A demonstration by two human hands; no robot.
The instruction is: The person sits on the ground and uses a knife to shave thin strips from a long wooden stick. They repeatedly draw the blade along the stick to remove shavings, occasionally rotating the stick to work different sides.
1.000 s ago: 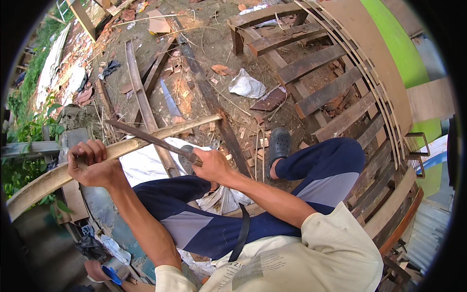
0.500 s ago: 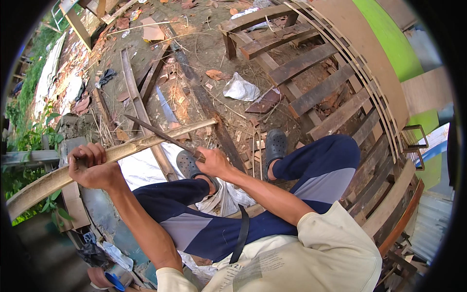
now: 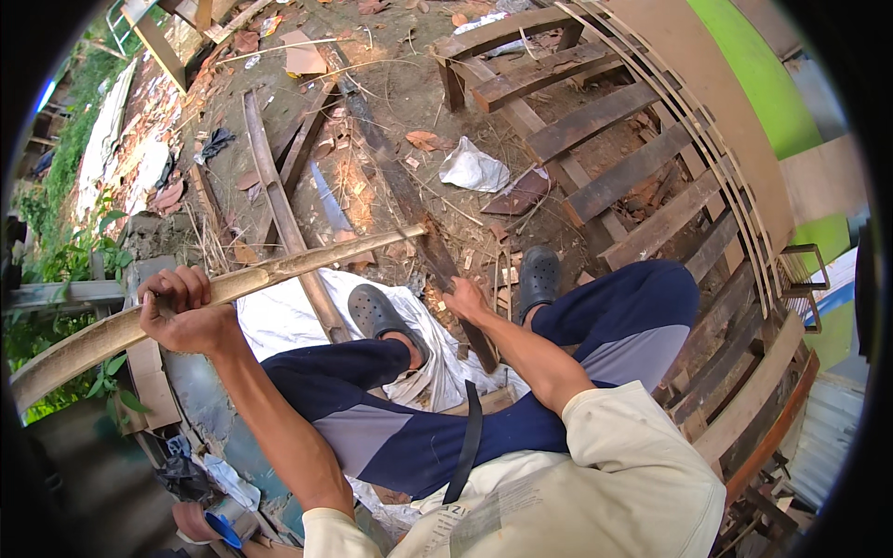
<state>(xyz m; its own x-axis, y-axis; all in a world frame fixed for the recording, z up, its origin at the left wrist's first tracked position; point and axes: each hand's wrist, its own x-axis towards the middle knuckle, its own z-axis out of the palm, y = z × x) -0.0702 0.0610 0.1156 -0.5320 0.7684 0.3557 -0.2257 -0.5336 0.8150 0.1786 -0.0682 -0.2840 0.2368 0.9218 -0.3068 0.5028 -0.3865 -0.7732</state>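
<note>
Left hand [image 3: 181, 307] is clamped around the pole [image 3: 233, 290]. Long axis runs from lower left, rising rightward; the far tip points right, ending above the knees. Surface is pale tan, slightly curved, scraped. Right hand [image 3: 465, 299], well apart, grips a dark blade [image 3: 423, 237] angled up-left beside the tip.

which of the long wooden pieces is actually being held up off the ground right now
The pale bamboo pole, gripped in the left hand. The darker planks behind it lie flat on the dirt.
</note>
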